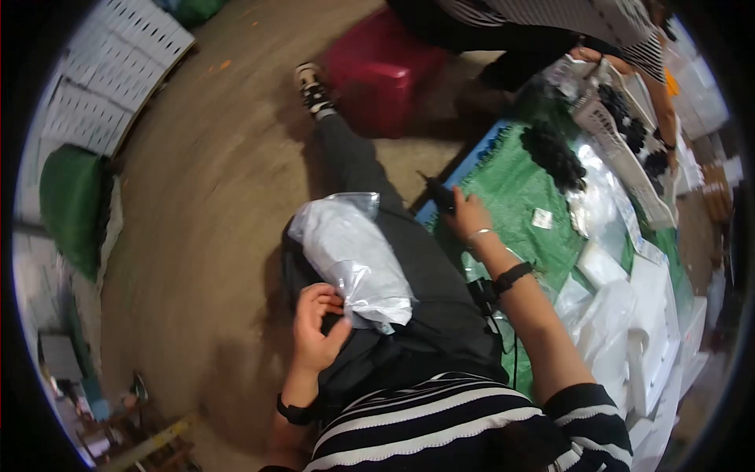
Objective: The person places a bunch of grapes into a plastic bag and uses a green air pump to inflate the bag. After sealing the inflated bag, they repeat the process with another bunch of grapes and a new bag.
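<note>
A clear plastic bag with a white bundle inside (358,256) lies across my lap, on dark trousers. My left hand (316,330) is at the bag's near left edge, fingers loosely bent and thumb apart from them. It seems to touch the plastic without gripping it. In my right hand (470,216), off to the right over the edge of the green sheet, is a black hand tool with a thin pointed tip (440,195). The fingers wrap round its body, and the tip points away from me. What kind of tool it is cannot be made out.
A green woven sheet (499,185) at my right carries black bunched items (553,153), a small white tag (542,219) and clear plastic bags (609,318). Beyond, another person's arm (659,110) reaches to a white basket (609,126). A red stool (385,75) stands ahead.
</note>
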Action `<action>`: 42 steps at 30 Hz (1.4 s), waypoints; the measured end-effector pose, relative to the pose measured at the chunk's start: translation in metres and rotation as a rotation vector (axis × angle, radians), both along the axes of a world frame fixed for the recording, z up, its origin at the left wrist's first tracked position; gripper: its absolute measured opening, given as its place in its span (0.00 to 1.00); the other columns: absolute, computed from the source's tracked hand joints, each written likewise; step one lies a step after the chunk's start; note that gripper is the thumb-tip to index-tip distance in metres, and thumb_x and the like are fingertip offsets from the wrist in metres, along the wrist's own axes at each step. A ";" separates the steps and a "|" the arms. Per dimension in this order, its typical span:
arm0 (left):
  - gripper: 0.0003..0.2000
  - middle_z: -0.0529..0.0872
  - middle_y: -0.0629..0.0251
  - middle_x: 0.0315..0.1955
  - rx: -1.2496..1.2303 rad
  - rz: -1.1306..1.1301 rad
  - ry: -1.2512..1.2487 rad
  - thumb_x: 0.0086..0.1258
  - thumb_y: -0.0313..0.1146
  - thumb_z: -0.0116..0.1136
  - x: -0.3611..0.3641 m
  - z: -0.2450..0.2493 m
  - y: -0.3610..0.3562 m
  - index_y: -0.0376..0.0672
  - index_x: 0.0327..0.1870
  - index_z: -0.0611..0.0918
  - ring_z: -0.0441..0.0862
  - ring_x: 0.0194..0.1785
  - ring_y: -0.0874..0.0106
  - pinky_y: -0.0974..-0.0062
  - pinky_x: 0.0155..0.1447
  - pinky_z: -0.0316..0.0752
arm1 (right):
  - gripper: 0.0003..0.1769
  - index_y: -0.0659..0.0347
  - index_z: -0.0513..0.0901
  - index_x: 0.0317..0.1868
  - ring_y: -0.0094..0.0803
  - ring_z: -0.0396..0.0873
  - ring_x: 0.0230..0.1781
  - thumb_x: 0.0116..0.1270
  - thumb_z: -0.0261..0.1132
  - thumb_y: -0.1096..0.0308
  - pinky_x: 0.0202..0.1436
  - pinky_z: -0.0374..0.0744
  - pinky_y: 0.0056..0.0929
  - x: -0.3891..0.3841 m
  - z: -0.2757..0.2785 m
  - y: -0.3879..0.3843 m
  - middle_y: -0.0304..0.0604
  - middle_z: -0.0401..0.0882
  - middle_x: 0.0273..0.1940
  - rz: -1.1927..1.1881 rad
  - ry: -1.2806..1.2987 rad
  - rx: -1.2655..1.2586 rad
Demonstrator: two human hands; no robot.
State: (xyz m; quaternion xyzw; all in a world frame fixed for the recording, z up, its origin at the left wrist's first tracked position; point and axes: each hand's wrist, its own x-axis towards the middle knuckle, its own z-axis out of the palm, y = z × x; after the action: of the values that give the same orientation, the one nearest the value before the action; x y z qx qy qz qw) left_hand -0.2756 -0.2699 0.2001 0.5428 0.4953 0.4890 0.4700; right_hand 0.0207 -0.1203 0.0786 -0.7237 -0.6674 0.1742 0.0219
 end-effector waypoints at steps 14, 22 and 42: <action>0.18 0.80 0.55 0.34 -0.816 -0.137 -0.140 0.71 0.40 0.44 0.023 -0.031 -0.012 0.30 0.49 0.71 0.81 0.32 0.67 0.76 0.33 0.78 | 0.27 0.68 0.64 0.54 0.31 0.77 0.34 0.57 0.62 0.67 0.41 0.74 0.28 0.007 0.124 -0.085 0.46 0.75 0.44 -0.060 1.578 -0.626; 0.23 0.76 0.52 0.45 -0.654 -0.203 -0.445 0.72 0.46 0.37 0.038 -0.035 -0.006 0.33 0.55 0.66 0.79 0.42 0.64 0.68 0.38 0.79 | 0.23 0.63 0.68 0.52 0.19 0.69 0.38 0.57 0.64 0.66 0.42 0.70 0.19 -0.051 0.130 -0.090 0.35 0.72 0.40 0.145 1.472 -0.562; 0.17 0.77 0.53 0.15 -0.431 -0.131 0.479 0.64 0.39 0.52 0.017 0.019 0.018 0.31 0.23 0.76 0.75 0.18 0.64 0.69 0.25 0.68 | 0.24 0.67 0.65 0.55 0.35 0.79 0.38 0.59 0.59 0.70 0.43 0.76 0.29 -0.023 0.123 -0.107 0.44 0.75 0.44 0.072 1.680 -0.735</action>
State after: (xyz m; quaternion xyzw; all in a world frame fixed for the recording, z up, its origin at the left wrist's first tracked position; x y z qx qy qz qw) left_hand -0.2581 -0.2515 0.2193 0.5613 0.6479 0.2000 0.4745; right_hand -0.0018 -0.2276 0.2014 -0.2993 -0.3566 0.8450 0.2629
